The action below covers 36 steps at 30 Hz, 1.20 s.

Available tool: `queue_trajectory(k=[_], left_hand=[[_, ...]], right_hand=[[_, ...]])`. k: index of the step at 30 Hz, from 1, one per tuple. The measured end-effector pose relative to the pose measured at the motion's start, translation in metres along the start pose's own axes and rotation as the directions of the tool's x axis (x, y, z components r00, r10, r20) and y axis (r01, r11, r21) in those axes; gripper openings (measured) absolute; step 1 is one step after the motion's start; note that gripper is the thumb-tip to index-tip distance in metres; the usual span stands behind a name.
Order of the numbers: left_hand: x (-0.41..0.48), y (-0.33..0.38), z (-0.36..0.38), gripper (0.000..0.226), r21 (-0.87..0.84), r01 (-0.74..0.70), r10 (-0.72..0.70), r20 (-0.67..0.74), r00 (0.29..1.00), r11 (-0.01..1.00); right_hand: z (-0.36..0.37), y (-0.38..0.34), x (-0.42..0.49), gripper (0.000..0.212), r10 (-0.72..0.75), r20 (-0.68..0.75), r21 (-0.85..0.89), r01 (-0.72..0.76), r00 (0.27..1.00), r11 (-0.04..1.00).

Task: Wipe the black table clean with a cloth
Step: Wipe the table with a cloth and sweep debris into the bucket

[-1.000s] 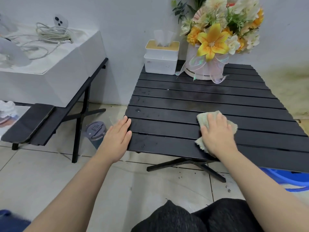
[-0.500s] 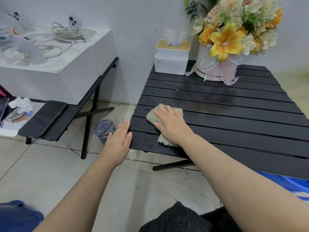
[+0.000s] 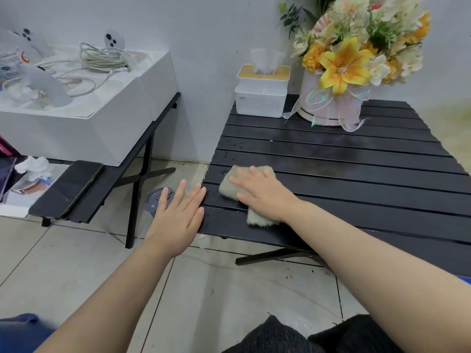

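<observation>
The black slatted table fills the right half of the view, with water drops on its left slats. My right hand lies flat on a pale green cloth, pressing it onto the table near the front left corner; part of the cloth also shows below my wrist. My left hand rests flat, fingers apart, against the table's left edge and holds nothing.
A white tissue box and a flower bouquet stand at the table's back. To the left a black bench carries a white box with cables and a phone. A lidded cup stands on the tiled floor.
My right hand has slid the cloth from the middle of the table to its left edge. My left hand has stayed on the edge.
</observation>
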<state>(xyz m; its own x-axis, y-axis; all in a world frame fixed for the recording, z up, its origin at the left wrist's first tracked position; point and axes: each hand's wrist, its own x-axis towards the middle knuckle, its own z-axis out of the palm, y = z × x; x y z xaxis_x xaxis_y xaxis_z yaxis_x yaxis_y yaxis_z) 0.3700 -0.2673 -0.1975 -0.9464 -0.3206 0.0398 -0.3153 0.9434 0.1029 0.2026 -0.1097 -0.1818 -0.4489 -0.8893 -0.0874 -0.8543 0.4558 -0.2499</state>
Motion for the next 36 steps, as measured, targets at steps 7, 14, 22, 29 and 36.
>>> queue_trajectory(k=[7,14,22,29,36], left_hand=[[0.004,-0.004,0.004,0.072,-0.009,-0.022,0.022,0.009,1.0,1.0],[0.005,-0.006,-0.003,0.079,-0.009,-0.002,0.003,0.091,0.996,1.0],[0.096,0.007,-0.018,0.047,-0.264,0.042,-0.051,-0.027,0.998,0.964],[0.131,0.021,0.005,0.049,-0.279,0.0,0.022,0.074,0.997,0.96],[0.131,0.021,0.007,0.049,-0.33,0.008,0.023,0.09,0.996,0.944]], right_hand=[[0.003,-0.002,-0.04,0.051,-0.325,0.084,0.022,0.324,0.942,0.946],[-0.006,0.017,0.037,0.054,0.131,-0.005,-0.019,-0.131,0.991,0.991],[-0.004,0.025,-0.019,0.056,-0.26,0.032,0.118,0.255,0.965,0.96],[-0.027,0.091,0.114,0.049,0.178,-0.095,0.072,-0.171,0.979,0.983],[-0.018,0.075,0.069,0.05,0.082,-0.075,0.03,-0.08,0.994,0.996]])
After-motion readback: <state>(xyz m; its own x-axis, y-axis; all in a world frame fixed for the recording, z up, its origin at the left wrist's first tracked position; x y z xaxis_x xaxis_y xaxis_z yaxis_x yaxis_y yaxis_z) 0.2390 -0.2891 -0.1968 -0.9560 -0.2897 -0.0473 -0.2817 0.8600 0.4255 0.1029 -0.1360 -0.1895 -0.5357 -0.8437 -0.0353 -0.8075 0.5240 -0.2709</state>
